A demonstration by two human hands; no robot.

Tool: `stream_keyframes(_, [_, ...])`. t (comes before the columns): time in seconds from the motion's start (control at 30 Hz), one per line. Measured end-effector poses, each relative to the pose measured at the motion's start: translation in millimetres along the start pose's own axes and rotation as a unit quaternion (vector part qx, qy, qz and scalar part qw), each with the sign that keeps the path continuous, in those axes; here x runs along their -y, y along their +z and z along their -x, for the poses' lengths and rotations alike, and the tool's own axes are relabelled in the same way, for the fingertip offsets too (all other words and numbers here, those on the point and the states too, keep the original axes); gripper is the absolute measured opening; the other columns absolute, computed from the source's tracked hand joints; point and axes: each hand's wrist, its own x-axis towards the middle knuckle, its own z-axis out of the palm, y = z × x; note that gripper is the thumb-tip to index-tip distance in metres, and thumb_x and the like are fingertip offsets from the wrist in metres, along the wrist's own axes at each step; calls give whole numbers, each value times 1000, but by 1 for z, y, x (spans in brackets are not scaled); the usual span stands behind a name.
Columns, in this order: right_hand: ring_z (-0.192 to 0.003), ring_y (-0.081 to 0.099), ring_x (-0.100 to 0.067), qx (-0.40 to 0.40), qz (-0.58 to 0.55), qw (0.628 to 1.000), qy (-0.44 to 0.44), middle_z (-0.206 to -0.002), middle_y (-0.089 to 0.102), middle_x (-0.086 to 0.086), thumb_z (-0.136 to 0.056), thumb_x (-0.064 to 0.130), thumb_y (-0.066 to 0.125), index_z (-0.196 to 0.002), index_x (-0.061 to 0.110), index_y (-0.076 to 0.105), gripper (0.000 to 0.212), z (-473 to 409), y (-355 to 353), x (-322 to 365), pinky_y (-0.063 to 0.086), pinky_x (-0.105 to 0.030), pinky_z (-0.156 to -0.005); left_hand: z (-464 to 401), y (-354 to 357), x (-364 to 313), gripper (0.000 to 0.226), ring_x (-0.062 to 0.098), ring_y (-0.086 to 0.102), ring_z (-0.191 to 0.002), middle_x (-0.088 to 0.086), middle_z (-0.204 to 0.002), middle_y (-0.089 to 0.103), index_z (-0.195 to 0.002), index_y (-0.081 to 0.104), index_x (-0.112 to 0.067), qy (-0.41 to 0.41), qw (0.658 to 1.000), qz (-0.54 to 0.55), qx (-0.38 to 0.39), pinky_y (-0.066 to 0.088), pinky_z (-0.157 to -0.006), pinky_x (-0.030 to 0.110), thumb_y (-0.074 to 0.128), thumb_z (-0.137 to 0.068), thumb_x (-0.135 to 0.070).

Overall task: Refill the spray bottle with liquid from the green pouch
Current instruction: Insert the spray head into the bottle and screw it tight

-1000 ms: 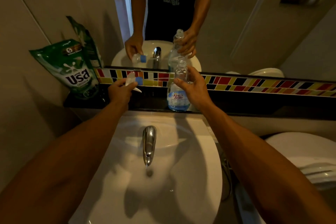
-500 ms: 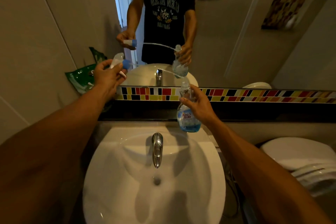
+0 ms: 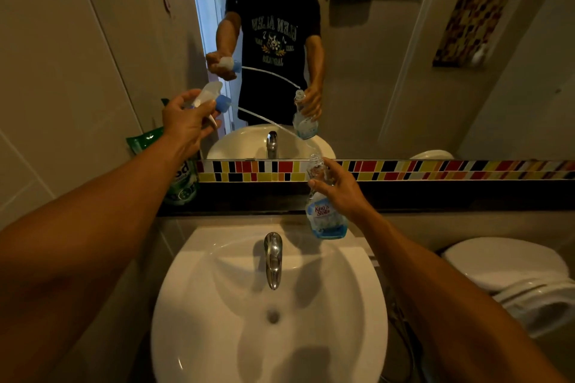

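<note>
pulling the sprayer out is the step in hand: the left hand [image 3: 186,121], in the left middle of the frame, is wrapped around the spray head [image 3: 209,96] with its blue collar, and the thin dip tube [image 3: 267,121] trails from it down to the right, its tip just at or above the open neck of the spray bottle [image 3: 325,208]. the right hand [image 3: 342,190], at centre right, is closed around the bottle's upper body and holds it over the back rim of the sink [image 3: 357,336], beside the tap [image 3: 273,258]. a little blue liquid sits in the bottle's base, so it looks nearly empty.

the green pouch [image 3: 182,180] stands on the dark ledge [image 3: 249,199] at the left, against the wall, untouched and well apart from the bottle. the next move seems to call for clearing the tube from the neck, putting the spray head down somewhere clean, then freeing a hand to fetch the pouch and open it while the bottle stays upright.

much of the pouch is hidden behind the left forearm, and only a top corner and part of its label show; whether it has a spout or cap cannot be told. the tube's tip is faint against the mirror [image 3: 404,71], so whether it is fully out of the neck is uncertain. dim light blurs the bottle's label and liquid level.
</note>
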Motion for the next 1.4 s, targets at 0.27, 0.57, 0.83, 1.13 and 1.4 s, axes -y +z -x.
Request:
stream_keyframes(0.27, [-122,60,-17,15,18,999,-24,-135,62,4,-94,24,74,-152,29,45,64,2,-1,7,52,-51,-107,13,9,0,42,27,71,-104,5,-121,62,-123,61,-19,10,998,-16,52,59,-90,45,74,-86,-4])
stream_keyframes(0.57, [-119,61,-18,47,9,997,-52,-136,60,-2,-94,21,74,-155,27,42,69,-7,6,26,54,-31,-91,40,62,8,43,36,65,-110,13,-131,56,-118,65,-25,67,979,-89,171,61,-79,37,75,-84,-1])
stream_keyframes(0.83, [-111,68,-13,53,-11,995,-84,-124,69,6,-95,19,74,-141,25,53,51,-16,12,44,58,-28,-89,62,87,26,46,25,65,-107,-1,-116,61,-128,62,-21,92,945,-176,260,62,-83,40,71,-88,-1])
stream_keyframes(1.13, [-116,69,-20,51,-19,995,-89,-130,70,0,-93,24,76,-148,29,50,60,-22,13,44,60,-48,-98,69,88,34,46,24,62,-109,4,-124,56,-126,57,-22,122,935,-210,259,62,-79,34,72,-87,-5])
stream_keyframes(1.4, [-111,71,-18,69,-43,992,-95,-125,72,-2,-93,21,76,-144,25,55,55,-18,16,50,61,-35,-91,76,93,43,56,16,63,-94,1,-114,60,-119,55,-18,195,937,-201,208,56,-68,21,87,-73,-12])
